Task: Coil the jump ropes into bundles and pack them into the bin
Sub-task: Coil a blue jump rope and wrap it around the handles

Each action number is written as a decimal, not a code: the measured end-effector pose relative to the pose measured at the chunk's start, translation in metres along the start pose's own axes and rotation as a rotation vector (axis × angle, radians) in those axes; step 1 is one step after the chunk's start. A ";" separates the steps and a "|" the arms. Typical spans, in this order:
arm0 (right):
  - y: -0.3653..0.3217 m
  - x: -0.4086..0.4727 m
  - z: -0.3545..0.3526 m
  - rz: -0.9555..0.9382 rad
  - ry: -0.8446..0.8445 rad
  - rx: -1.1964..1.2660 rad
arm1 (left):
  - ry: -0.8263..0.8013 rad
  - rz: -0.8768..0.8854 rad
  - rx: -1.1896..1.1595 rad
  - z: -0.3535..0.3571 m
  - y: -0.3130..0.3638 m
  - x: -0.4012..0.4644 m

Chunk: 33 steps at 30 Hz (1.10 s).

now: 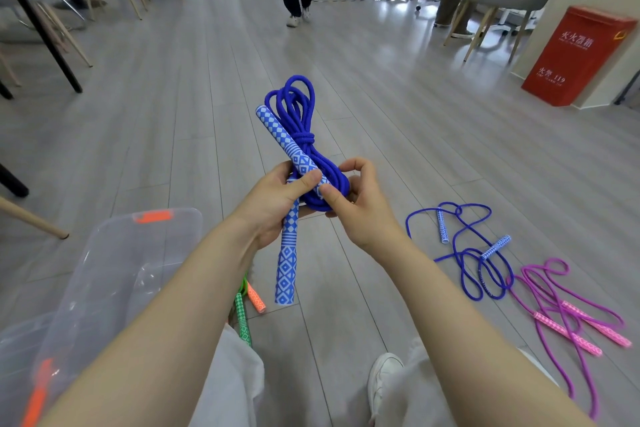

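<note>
The blue jump rope, coiled and knotted at mid-length, is held above the floor. The left hand grips the bundle with its thumb across the handles; the right hand pinches the cord. The cord looks soft and light, likely to spring loose; hold at the knot. The clear bin sits lower left; its contents are unclear.
</note>
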State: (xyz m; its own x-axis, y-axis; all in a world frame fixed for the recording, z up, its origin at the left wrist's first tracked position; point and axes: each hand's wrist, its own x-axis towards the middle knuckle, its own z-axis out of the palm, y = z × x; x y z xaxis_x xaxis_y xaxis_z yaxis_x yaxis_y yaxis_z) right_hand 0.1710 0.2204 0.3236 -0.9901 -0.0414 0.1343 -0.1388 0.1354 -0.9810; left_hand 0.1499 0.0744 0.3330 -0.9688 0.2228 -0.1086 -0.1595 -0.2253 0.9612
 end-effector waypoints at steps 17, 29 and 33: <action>0.014 0.004 -0.004 0.060 0.001 -0.169 | 0.104 0.077 0.157 0.000 -0.027 0.010; 0.008 -0.003 0.003 0.025 0.104 -0.411 | 0.128 0.020 0.123 0.003 -0.032 0.014; -0.007 0.001 0.002 0.311 0.160 0.140 | 0.102 -0.003 -0.044 0.005 -0.022 0.013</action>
State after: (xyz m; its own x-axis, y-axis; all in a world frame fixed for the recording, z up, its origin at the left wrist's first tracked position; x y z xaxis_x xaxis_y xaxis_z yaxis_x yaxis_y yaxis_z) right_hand 0.1709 0.2174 0.3302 -0.9770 0.1371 -0.1635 0.1624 -0.0195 -0.9865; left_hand 0.1417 0.0873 0.3115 -0.9822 0.1262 -0.1390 -0.1686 -0.2666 0.9489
